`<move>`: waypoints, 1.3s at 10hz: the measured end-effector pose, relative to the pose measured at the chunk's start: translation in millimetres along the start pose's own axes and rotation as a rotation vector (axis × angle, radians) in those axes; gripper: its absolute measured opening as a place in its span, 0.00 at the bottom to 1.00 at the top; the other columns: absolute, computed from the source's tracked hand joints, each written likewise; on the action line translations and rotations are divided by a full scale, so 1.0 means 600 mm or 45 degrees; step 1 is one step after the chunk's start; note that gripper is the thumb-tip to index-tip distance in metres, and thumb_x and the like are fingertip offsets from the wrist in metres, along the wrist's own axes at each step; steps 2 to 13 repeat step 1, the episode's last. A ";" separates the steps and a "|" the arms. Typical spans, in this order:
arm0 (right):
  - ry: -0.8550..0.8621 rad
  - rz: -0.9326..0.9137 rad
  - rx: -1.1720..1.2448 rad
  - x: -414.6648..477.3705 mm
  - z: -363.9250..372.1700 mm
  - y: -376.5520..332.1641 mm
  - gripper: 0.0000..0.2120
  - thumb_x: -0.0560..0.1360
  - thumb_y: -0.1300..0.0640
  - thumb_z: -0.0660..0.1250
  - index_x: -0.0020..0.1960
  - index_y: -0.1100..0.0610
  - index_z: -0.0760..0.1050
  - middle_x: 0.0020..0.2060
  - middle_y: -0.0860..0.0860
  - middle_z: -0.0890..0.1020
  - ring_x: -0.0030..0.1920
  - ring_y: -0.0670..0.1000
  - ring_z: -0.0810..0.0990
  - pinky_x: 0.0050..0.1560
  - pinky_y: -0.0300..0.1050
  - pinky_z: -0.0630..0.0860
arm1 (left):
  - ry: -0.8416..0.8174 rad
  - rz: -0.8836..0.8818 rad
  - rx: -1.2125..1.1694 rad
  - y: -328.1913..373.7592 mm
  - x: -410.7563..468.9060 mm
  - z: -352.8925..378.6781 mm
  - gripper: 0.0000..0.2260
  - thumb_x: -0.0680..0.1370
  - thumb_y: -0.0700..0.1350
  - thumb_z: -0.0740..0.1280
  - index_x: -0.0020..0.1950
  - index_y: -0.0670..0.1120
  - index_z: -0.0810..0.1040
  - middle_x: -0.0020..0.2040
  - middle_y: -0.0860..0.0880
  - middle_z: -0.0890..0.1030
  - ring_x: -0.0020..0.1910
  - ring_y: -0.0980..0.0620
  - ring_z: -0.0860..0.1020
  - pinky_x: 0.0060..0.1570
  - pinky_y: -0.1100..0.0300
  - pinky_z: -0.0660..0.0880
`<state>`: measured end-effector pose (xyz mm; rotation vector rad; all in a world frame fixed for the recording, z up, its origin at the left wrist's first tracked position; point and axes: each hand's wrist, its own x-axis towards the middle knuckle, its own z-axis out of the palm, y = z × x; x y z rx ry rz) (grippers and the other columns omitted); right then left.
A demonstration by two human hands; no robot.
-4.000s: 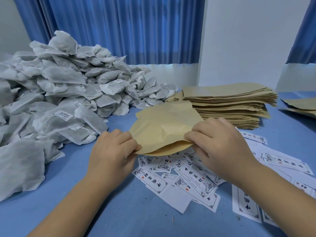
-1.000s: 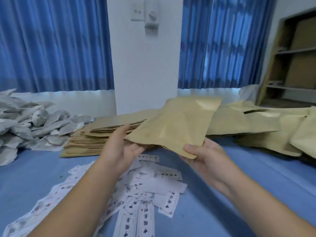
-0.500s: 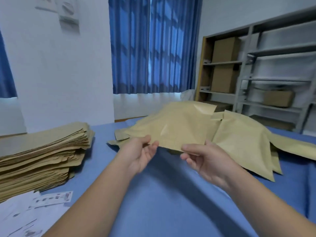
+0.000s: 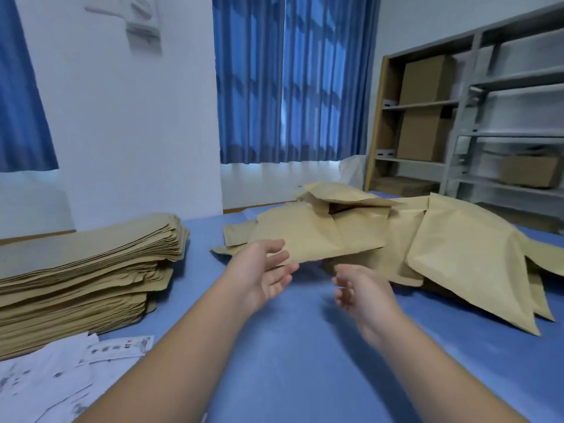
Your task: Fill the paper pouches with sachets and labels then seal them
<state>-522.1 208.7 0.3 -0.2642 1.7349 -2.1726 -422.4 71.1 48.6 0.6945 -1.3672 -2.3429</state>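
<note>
A filled brown paper pouch (image 4: 317, 239) lies on top of a heap of filled pouches (image 4: 464, 257) on the blue table (image 4: 305, 346). My left hand (image 4: 262, 270) hovers at its near left edge with fingers spread and relaxed, palm turned inward, just touching or beside the edge. My right hand (image 4: 360, 288) is a little below and in front of the pouch, fingers loosely bent, holding nothing. A tall stack of flat empty pouches (image 4: 85, 270) stands at the left. White printed labels (image 4: 91, 361) lie at the lower left. No sachets are in view.
A white pillar and blue curtains stand behind the table. A shelf rack (image 4: 457, 123) with cardboard boxes is at the far right. Bare blue table surface lies between my arms and in front of the heap.
Both hands held the filled pouch and carried it right to the heap; now it rests on the heap and both hands have let go and drawn back slightly.
</note>
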 end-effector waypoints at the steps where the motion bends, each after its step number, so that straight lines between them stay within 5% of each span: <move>1: -0.151 -0.041 -0.079 -0.020 0.077 0.029 0.08 0.75 0.66 0.62 0.47 0.59 0.79 0.33 0.52 0.78 0.24 0.47 0.72 0.28 0.39 0.71 | 0.126 0.100 0.056 0.025 -0.028 -0.084 0.04 0.76 0.41 0.66 0.50 0.45 0.79 0.38 0.49 0.80 0.30 0.52 0.80 0.29 0.62 0.73; 13: -0.151 -0.041 -0.079 -0.020 0.077 0.029 0.08 0.75 0.66 0.62 0.47 0.59 0.79 0.33 0.52 0.78 0.24 0.47 0.72 0.28 0.39 0.71 | 0.126 0.100 0.056 0.025 -0.028 -0.084 0.04 0.76 0.41 0.66 0.50 0.45 0.79 0.38 0.49 0.80 0.30 0.52 0.80 0.29 0.62 0.73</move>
